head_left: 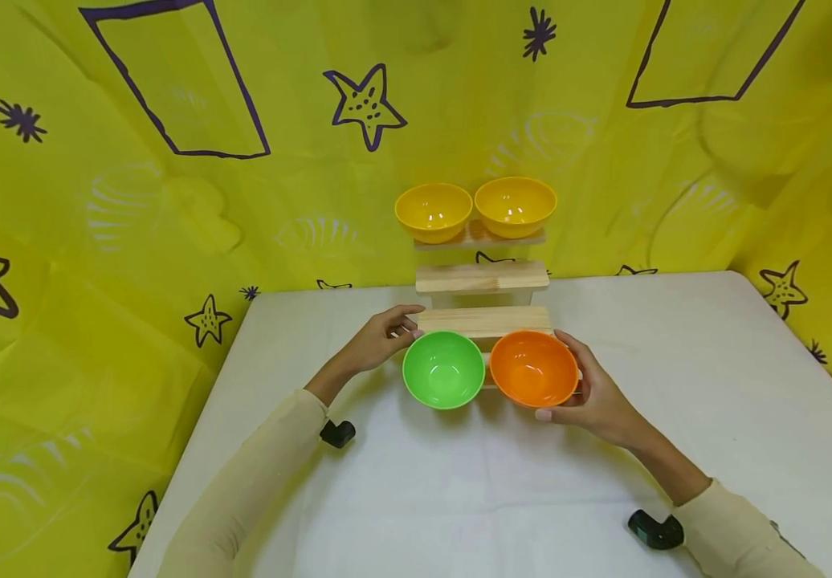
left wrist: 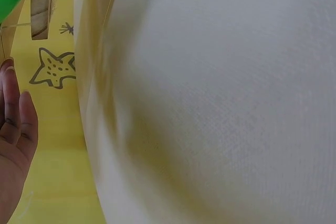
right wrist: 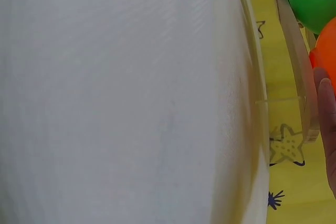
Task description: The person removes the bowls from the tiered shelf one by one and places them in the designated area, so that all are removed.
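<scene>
Yellow backdrop (head_left: 430, 88); right hand (head_left: 599, 403), part-hidden, grips orange bowl (head_left: 534, 369); left hand (head_left: 378, 339) loosely extended, contact with green bowl (head_left: 444, 371) unclear.

Table (head_left: 423, 498) — rack (head_left: 483, 278); yellow bowls (head_left: 434, 210) atop

Head view angled down, close sideways wrist views, sharing green bowl (head_left: 444, 371)

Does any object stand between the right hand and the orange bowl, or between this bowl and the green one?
Nothing visible does. The right hand holds the orange bowl at its right side. Only a narrow gap parts this bowl from the green bowl, with a wooden step showing through.
</scene>
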Available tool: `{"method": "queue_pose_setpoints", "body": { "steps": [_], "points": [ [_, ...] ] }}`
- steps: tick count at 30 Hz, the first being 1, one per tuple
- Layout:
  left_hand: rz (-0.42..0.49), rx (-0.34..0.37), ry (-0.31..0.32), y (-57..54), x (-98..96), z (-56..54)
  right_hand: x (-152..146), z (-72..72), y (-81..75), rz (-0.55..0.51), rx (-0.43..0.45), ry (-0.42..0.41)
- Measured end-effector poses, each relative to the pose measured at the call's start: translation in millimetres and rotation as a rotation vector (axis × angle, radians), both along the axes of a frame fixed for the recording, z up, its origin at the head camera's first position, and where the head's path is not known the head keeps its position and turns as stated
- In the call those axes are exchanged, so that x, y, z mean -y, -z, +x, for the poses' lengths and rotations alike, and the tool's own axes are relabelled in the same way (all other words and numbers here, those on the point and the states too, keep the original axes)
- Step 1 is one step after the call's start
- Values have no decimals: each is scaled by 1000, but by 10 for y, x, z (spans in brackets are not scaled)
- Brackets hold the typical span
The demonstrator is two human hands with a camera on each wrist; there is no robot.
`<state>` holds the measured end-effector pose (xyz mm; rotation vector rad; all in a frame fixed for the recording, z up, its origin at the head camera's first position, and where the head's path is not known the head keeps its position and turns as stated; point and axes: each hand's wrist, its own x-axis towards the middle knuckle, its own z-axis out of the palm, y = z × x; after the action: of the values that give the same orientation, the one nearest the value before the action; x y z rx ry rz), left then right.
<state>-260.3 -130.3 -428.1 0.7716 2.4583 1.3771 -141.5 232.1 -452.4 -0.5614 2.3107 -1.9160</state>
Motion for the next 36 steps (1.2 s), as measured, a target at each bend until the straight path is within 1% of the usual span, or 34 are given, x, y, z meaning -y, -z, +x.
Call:
{"method": "queue_pose_setpoints", "body": {
  "steps": [6, 10, 21, 28, 36],
  "points": [
    [-3, -5, -3, 17, -5, -12, -13, 3, 3, 36, -39, 20],
    [-8, -3, -6, 22, -11, -18, -25, 2, -4, 50, -50, 28],
    [-11, -6, -5, 27, -23, -20, -49, 37, -10, 30, -65, 15],
    [-8, -7, -5, 41, -24, -22, -98, 82, -33, -3, -88, 23],
    [-27, -11, -2, 14, 1, -28, -128, 142, -71, -4, -122, 7]
  ]
}}
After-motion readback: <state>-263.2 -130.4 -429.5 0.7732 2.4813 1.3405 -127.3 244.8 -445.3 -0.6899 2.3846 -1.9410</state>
